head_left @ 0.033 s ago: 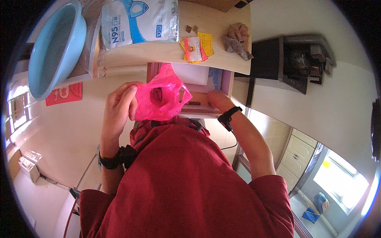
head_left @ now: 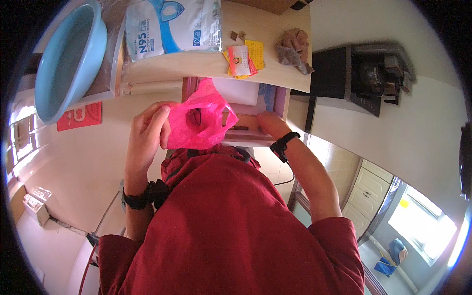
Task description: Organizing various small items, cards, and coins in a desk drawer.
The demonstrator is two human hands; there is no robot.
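A bright pink plastic bag (head_left: 209, 135) hangs in front of my body, its mouth gaping. My left hand (head_left: 151, 125) is closed on the bag's left edge, thumb and fingers pinched together. Inside the bag shows a small dark thing (head_left: 195, 117) that I cannot make out. Behind and below it, a wooden drawer (head_left: 253, 138) stands pulled out from the desk. My right hand (head_left: 269, 124) reaches into the drawer at its right side; its fingers are mostly hidden. In the drawer lie a white flat object (head_left: 239, 92), a blue item (head_left: 267, 95) and a thin dark stick-like thing (head_left: 239, 128).
On the wooden desk (head_left: 182, 66) lie a mask package (head_left: 172, 27), several yellow, red and white cards (head_left: 239, 61) and a crumpled brown-grey cloth (head_left: 295, 49). A light blue basin (head_left: 71, 64) stands far left. To the right is a black stand (head_left: 344, 73).
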